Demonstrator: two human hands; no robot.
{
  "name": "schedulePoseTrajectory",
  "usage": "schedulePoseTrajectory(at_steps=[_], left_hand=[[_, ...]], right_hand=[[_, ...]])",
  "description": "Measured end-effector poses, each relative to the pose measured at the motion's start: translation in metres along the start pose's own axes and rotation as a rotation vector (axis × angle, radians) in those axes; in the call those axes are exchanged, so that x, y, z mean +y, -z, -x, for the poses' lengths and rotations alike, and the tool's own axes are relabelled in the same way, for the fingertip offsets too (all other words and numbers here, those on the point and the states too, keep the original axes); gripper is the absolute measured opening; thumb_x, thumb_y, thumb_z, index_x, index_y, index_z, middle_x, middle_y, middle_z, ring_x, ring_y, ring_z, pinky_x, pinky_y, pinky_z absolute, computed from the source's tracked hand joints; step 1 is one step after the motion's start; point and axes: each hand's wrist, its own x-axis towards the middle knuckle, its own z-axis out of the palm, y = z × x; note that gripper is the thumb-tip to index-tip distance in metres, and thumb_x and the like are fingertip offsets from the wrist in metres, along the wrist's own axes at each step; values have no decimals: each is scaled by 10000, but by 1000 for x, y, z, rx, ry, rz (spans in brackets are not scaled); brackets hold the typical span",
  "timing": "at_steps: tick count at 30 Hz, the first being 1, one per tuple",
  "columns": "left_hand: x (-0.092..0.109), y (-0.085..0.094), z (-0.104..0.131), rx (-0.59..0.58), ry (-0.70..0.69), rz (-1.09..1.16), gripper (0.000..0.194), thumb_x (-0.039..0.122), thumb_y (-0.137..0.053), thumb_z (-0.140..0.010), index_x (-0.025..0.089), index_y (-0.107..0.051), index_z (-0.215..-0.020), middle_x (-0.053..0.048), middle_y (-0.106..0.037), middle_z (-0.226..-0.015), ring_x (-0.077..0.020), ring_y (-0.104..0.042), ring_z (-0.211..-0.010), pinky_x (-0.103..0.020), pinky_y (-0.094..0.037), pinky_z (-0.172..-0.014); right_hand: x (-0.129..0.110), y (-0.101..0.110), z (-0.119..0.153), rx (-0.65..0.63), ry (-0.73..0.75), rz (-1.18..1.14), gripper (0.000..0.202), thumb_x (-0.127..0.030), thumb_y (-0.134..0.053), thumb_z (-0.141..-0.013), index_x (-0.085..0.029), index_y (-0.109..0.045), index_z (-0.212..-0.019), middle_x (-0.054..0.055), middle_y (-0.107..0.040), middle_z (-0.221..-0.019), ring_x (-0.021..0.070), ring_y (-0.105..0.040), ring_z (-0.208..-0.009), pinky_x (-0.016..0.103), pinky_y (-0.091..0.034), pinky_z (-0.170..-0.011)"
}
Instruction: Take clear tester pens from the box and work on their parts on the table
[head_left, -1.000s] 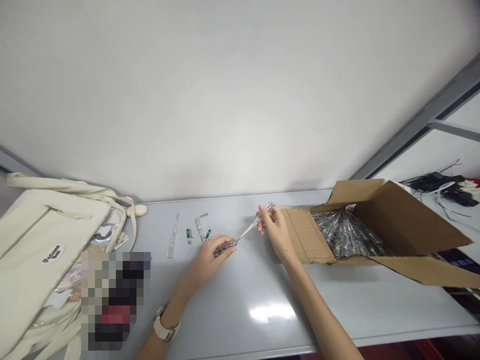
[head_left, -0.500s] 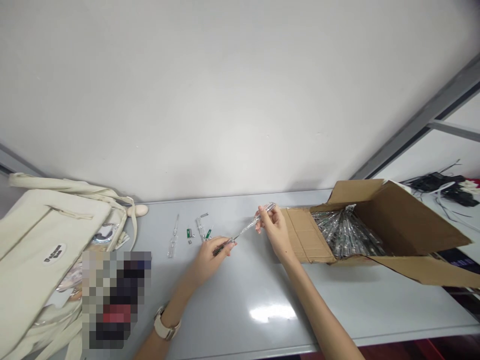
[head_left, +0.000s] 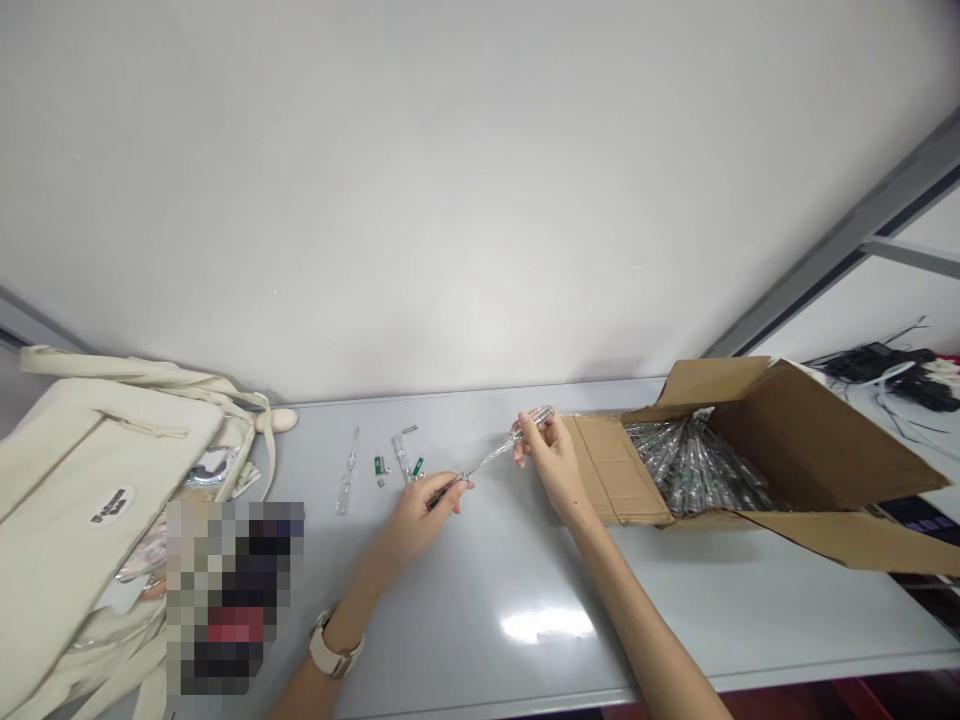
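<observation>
My right hand [head_left: 553, 462] is closed around a clear-handled tester screwdriver [head_left: 496, 455], which slants down to the left. Its tip reaches a small part at the fingertips of my left hand [head_left: 421, 520]. That hand pinches a slim piece, dark along its body with a shiny end [head_left: 463, 478]; my fingers cover much of it, so its kind is unclear. Just beyond my left hand lie a clear handle [head_left: 401, 456], a small green strip [head_left: 418, 466] and a metal spring [head_left: 409, 429]. Another clear tester screwdriver [head_left: 347, 480] rests farther left, near a second green strip [head_left: 379, 465] and tiny metal bits.
An open cardboard box [head_left: 600, 470] on the right holds many clear tester screwdrivers [head_left: 694, 470]. A cream bag [head_left: 82, 500] fills the left side, beside a blurred-out patch. Behind the grey table [head_left: 465, 620] rises a white wall. Black cables [head_left: 877, 370] lie at far right.
Almost nothing moves. The screwdriver and both hands keep their places, and the view shifts very slightly.
</observation>
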Motion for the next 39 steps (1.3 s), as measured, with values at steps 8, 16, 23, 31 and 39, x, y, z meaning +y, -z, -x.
schedulePoseTrajectory(at_steps=[8,16,23,31,39], left_hand=[[5,1,2,-13,5,11,423,497,-420,-949,190,-709,-978,12,-534,-662,-106,-435,-583,-229,-339,-547],[-1,-3,1,121,-96,-73,289,434,-495,-930,201,-662,-965,-48,-651,-886,-165,-562,-801,-239,-423,-646],[-2,-2,0,104,-106,-72,297,436,-501,-929,204,-685,-901,-36,-643,-808,-159,-541,-740,-259,-406,-664],[-1,-1,0,54,-70,-18,366,453,-462,-948,188,-711,-904,-8,-560,-702,-134,-506,-673,-246,-373,-620],[2,4,2,-90,49,140,467,531,-407,-947,183,-718,-934,22,-486,-605,-102,-382,-547,-240,-304,-548]], right_hand=[[-2,0,1,1,-43,-28,363,-540,-652,-827,-239,-457,-773,-57,-569,-546,109,-486,-412,255,-411,-449],[-11,-2,4,53,-89,28,385,-532,-678,-804,-259,-413,-747,-48,-582,-472,179,-568,-402,319,-487,-468],[-14,-1,5,23,-81,11,401,-515,-701,-789,-261,-392,-756,-78,-538,-501,153,-546,-407,311,-498,-482],[-5,2,2,-11,-46,-31,348,-523,-665,-821,-252,-453,-766,-47,-570,-585,130,-524,-447,286,-483,-462],[-11,6,2,-59,-39,-80,342,-529,-670,-810,-231,-502,-801,-22,-613,-771,97,-531,-489,260,-475,-471]])
